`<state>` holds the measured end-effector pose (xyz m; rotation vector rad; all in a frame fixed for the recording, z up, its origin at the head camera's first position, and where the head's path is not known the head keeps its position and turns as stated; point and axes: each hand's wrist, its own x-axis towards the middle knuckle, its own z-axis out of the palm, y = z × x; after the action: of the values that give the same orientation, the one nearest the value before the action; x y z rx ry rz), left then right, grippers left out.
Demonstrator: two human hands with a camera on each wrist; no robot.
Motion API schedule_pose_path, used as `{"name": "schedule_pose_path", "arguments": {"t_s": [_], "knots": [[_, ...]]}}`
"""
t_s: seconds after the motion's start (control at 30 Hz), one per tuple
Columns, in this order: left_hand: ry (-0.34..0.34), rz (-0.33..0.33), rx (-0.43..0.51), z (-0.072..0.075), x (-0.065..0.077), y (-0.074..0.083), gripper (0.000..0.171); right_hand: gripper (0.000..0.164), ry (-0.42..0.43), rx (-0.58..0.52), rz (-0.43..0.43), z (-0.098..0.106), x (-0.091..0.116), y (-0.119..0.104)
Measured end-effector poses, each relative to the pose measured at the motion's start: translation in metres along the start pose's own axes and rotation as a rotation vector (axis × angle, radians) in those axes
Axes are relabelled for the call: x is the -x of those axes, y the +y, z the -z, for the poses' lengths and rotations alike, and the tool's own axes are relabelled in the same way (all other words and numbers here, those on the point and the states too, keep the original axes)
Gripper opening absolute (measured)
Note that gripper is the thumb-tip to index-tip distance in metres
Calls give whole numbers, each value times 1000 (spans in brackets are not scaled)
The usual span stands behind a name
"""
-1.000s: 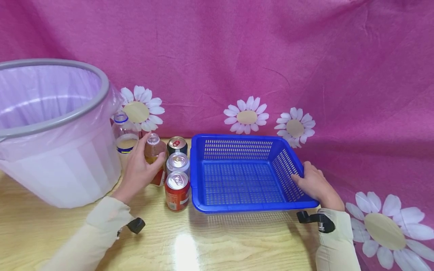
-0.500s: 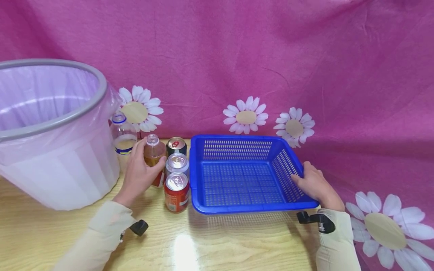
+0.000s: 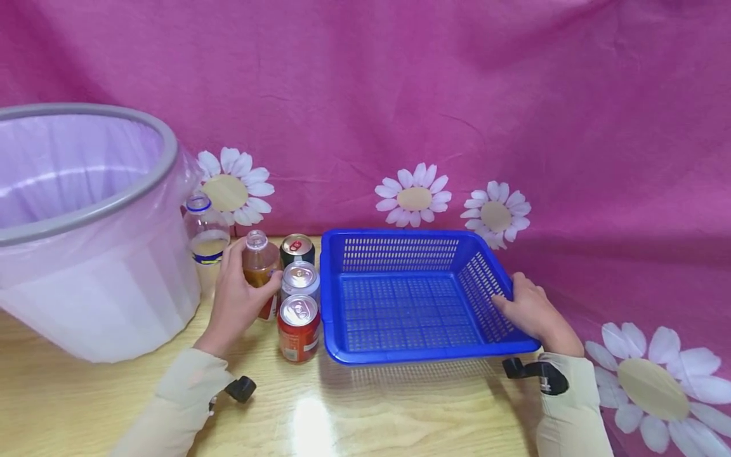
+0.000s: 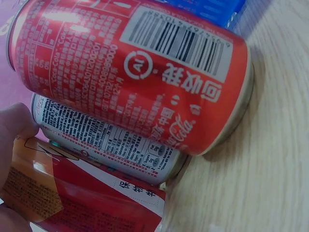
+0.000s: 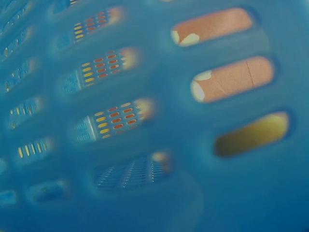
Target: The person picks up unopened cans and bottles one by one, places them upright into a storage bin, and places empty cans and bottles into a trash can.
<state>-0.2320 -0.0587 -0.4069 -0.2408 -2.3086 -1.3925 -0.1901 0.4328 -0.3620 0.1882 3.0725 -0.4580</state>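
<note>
My left hand (image 3: pixel 237 301) grips an uncapped clear bottle (image 3: pixel 263 259) with amber liquid, thumb on its right side. The bottle's red and orange label (image 4: pixel 87 198) shows in the left wrist view, with fingertips at its left end. Close on its right stand three drink cans: a black one (image 3: pixel 298 247) at the back, a silver one (image 3: pixel 299 277), and a red Coca-Cola can (image 3: pixel 299 330) in front. At the right, my right hand (image 3: pixel 535 312) holds the side rim of a blue plastic basket (image 3: pixel 408 311), thumb inside. Slotted basket wall (image 5: pixel 145 159) fills the right wrist view.
A large white bin (image 3: pixel 108 298) with a grey rim and clear liner stands at the left. Between it and my left hand is a second open bottle (image 3: pixel 207 235) with a blue neck ring. A pink flowered cloth (image 3: pixel 342 95) hangs behind the wooden table (image 3: pixel 400 412).
The head view has shifted slightly. My left forearm has swung a little to the right, with the hand staying around the bottle. The right hand stays on the basket rim.
</note>
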Motion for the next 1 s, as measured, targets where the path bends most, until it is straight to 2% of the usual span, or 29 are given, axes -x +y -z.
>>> {"name": "schedule_pose_path", "arguments": {"t_s": [0.3,0.53,0.73,1.0], "knots": [[17,-30,-14,-2,-1,3,71,51,25,6,29,1,1,2],[14,-37,-60,-2,2,1,72,54,15,-10,34,0,3,0],[36,-82,-107,-3,2,4,73,54,10,-16,31,-1,2,1],[47,-100,-109,-3,3,6,74,53,8,-18,34,0,1,2]]}}
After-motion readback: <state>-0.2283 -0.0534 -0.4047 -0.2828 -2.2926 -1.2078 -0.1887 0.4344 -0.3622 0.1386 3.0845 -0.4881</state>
